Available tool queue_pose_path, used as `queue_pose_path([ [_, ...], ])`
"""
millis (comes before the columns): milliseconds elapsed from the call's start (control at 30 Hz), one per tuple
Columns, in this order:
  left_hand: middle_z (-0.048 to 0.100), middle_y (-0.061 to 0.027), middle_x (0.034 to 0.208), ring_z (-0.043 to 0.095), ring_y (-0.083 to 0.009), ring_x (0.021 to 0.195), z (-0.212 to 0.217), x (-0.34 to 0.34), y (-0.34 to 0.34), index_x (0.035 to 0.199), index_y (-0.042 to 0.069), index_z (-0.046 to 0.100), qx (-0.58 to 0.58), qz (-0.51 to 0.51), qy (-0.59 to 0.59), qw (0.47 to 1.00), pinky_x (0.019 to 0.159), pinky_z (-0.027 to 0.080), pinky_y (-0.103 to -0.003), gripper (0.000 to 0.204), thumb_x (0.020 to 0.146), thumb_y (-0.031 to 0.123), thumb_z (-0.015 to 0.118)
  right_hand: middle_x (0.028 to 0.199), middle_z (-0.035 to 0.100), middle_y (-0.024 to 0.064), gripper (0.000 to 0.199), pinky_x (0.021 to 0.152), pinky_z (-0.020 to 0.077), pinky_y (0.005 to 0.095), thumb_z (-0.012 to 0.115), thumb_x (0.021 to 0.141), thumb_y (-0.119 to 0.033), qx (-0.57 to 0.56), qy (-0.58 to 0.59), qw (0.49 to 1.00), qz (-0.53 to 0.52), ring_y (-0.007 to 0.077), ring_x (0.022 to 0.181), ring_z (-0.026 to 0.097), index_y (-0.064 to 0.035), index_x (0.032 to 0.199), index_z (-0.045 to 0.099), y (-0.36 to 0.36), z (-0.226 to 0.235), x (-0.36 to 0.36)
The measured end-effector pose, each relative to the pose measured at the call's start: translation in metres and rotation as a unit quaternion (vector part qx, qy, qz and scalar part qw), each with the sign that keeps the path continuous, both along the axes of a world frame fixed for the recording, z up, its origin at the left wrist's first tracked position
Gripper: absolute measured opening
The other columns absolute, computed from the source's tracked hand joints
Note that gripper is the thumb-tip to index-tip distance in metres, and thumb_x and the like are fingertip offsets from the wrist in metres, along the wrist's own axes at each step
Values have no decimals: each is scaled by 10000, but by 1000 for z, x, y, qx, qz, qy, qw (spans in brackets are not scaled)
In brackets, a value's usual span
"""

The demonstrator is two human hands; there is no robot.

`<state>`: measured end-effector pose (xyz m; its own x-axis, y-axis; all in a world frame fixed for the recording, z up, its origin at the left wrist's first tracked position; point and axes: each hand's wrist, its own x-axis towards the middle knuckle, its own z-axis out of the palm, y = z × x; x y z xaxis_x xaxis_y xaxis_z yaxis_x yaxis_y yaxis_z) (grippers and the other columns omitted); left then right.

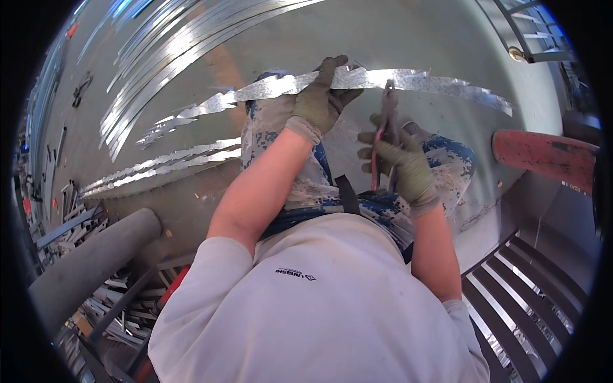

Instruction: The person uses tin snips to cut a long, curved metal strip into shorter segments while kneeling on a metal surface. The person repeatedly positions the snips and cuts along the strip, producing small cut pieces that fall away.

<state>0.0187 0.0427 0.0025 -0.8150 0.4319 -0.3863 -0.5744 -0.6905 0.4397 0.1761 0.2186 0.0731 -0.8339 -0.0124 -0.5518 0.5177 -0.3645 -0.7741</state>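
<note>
Shirt front: the pale top (332, 300), nearest the camera, fills the lower middle.
Left hand: gloved (317, 107), fingers and thumb closed on the metal strip (367, 78).
Metal strip: above the lap, running crosswise, edges jagged on both sides of the grip.
Right hand: gloved (405, 166), curled loosely around the red-handled tool (389, 105) (pliers or snips, hard to say), some fingers partly spread.
Tool tip: meets or overlaps the strip's lower edge; actual contact is unclear.
Done, as I judge: much of this strip looks notched; two jagged strips (172, 158) at left may be finished.
Left, as I judge: this strip seems still being worked, and the bundle of strips (185, 45) may be waiting.
Hard to make out: whether the jaws are parted, parts of the handles behind the glove, the bundle's far ends beyond the rim, glare over the metal.
</note>
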Motion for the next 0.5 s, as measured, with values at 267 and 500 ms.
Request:
queue_pose_path([
  [267, 732, -105, 1347, 717, -269, 1278, -9, 0, 5, 1432, 45, 666, -18, 11, 20, 1000, 1103, 639, -471, 357, 1131, 232, 703, 1079, 724, 60, 541, 684, 552, 328, 695, 1006, -196, 184, -35, 979, 81, 129, 784, 641, -56, 1526, 638, -22, -29, 6],
  [500, 747, -120, 1311, 738, -268, 1246, -19, 1, 4, 1384, 42, 681, 6, 15, 27, 999, 1082, 647, -473, 303, 1127, 200, 709, 1140, 746, 69, 497, 846, 548, 315, 699, 1009, -182, 310, -8, 945, 107, 145, 942, 646, -35, 1481, 650, -24, -41, -3],
])
